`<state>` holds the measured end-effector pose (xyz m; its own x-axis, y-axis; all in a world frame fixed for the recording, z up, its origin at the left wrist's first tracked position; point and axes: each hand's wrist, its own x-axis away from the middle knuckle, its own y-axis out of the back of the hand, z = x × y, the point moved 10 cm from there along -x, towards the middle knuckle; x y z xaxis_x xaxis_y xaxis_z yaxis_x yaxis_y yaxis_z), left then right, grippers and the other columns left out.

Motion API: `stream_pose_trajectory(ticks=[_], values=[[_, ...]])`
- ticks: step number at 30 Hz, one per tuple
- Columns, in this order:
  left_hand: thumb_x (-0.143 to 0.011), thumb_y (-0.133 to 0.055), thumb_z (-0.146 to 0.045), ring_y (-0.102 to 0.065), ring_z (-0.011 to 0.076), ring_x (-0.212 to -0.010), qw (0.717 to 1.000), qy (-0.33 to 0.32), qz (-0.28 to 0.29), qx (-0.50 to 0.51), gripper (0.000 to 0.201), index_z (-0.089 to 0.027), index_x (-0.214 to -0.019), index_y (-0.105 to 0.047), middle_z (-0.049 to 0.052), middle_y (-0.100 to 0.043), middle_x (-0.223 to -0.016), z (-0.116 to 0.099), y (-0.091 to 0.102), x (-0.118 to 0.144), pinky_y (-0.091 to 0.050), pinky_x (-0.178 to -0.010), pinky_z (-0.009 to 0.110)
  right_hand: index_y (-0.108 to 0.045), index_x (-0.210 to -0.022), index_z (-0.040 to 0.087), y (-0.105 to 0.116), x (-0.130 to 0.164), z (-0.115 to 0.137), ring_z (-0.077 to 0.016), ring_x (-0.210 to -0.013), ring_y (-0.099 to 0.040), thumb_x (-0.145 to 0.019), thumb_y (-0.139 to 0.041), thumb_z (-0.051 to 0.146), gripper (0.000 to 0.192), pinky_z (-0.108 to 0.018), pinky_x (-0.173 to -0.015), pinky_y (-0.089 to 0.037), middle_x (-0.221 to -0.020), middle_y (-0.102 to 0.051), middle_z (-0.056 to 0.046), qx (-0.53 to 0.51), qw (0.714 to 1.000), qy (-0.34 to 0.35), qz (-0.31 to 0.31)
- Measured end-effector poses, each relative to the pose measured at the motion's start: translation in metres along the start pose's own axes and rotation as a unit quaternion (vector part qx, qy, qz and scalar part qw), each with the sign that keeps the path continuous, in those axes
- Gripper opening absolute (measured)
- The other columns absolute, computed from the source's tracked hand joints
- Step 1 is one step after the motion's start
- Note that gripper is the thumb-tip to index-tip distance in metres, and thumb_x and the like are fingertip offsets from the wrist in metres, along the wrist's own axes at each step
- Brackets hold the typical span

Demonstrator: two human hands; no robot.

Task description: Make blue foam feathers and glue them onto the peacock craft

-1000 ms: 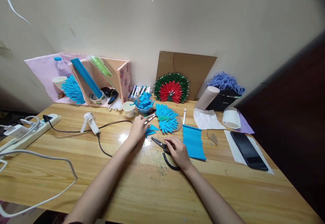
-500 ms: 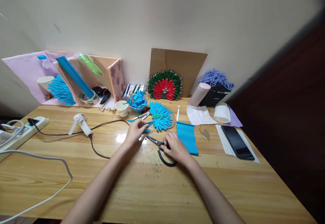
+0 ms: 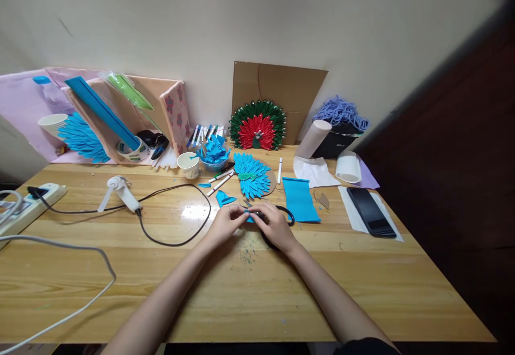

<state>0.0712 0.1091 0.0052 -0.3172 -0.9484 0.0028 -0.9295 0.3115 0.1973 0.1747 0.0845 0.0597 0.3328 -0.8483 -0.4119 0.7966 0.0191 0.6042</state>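
Both my hands meet over the table's middle at a small piece of blue paper (image 3: 249, 218). My left hand (image 3: 225, 223) pinches it from the left. From the right, my right hand (image 3: 278, 227) has its thumb and fingertips closed on it, covering part of it. Black-handled scissors (image 3: 289, 214) lie beneath my right hand, with a handle loop showing on either side and blade tips just beyond my fingers; whether it also grips them is hidden. Cut blue scraps (image 3: 224, 198) lie beyond my left hand. A blue petalled peacock (image 3: 253, 177) on round cardboard lies farther back.
A blue sheet (image 3: 301, 199) and a phone (image 3: 370, 213) lie to the right. A glue gun (image 3: 124, 194) with a looping cord is at left. Behind stand a paper cup (image 3: 188, 165), a bowl of blue scraps (image 3: 213, 154) and a red-green peacock (image 3: 257, 127).
My left hand has left blue scraps on the table and moved right and nearer. My right hand has come to the blue piece, and the scissors have turned. The whole view has shifted slightly.
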Motion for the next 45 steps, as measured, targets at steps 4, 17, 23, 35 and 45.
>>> stream_pose_trajectory(ticks=[4,17,23,35,45], values=[[-0.076,-0.056,-0.033,-0.059,0.0158,-0.07,1.0,0.004,0.017,0.005,0.022,-0.014,-0.075,-0.066,0.005,-0.066,-0.075,0.003,-0.006,0.001,-0.045,-0.066,0.026,-0.063,-0.089,0.021,-0.001,0.003,-0.002,-0.0192,-0.083,-0.058,-0.085,-0.05,0.018,0.013,-0.032,-0.074,-0.047,-0.084,-0.063,-0.005,0.009,1.0,0.006,-0.022],[-0.071,-0.054,-0.032,-0.05,0.0108,-0.052,0.995,0.071,-0.009,0.066,0.021,-0.014,-0.067,-0.063,-0.001,-0.057,-0.058,0.015,-0.001,-0.002,-0.044,-0.054,0.023,-0.062,-0.102,0.02,-0.008,0.007,0.01,-0.0196,-0.088,-0.06,-0.087,-0.045,0.018,0.023,-0.037,-0.08,-0.05,-0.093,-0.066,-0.008,0.1,0.989,0.105,0.006],[-0.071,-0.058,-0.04,-0.05,0.011,-0.054,0.996,0.06,-0.002,0.061,0.028,-0.014,-0.067,-0.065,0.0,-0.056,-0.057,0.009,-0.001,0.0,-0.044,-0.053,0.022,-0.063,-0.102,0.021,-0.003,0.006,0.009,-0.019,-0.087,-0.06,-0.087,-0.047,0.02,0.021,-0.036,-0.079,-0.05,-0.091,-0.067,-0.008,0.071,0.994,0.088,-0.008],[-0.077,-0.057,-0.037,-0.061,0.0179,-0.075,0.999,-0.013,-0.043,-0.015,0.025,-0.015,-0.082,-0.068,0.007,-0.068,-0.08,-0.012,0.008,0.005,-0.049,-0.07,0.028,-0.066,-0.087,0.021,0.01,0.005,-0.003,-0.0188,-0.08,-0.061,-0.085,-0.053,0.022,0.013,-0.033,-0.074,-0.049,-0.083,-0.067,-0.005,0.019,0.997,0.011,-0.068],[-0.083,-0.051,-0.027,-0.061,0.0164,-0.08,0.973,-0.145,-0.056,-0.17,0.017,-0.019,-0.085,-0.066,0.005,-0.067,-0.084,-0.042,0.008,0.015,-0.047,-0.075,0.027,-0.063,-0.083,0.021,0.009,0.005,-0.003,-0.0191,-0.079,-0.06,-0.082,-0.053,0.02,0.01,-0.032,-0.073,-0.048,-0.08,-0.066,-0.005,0.019,0.997,-0.009,-0.073]])
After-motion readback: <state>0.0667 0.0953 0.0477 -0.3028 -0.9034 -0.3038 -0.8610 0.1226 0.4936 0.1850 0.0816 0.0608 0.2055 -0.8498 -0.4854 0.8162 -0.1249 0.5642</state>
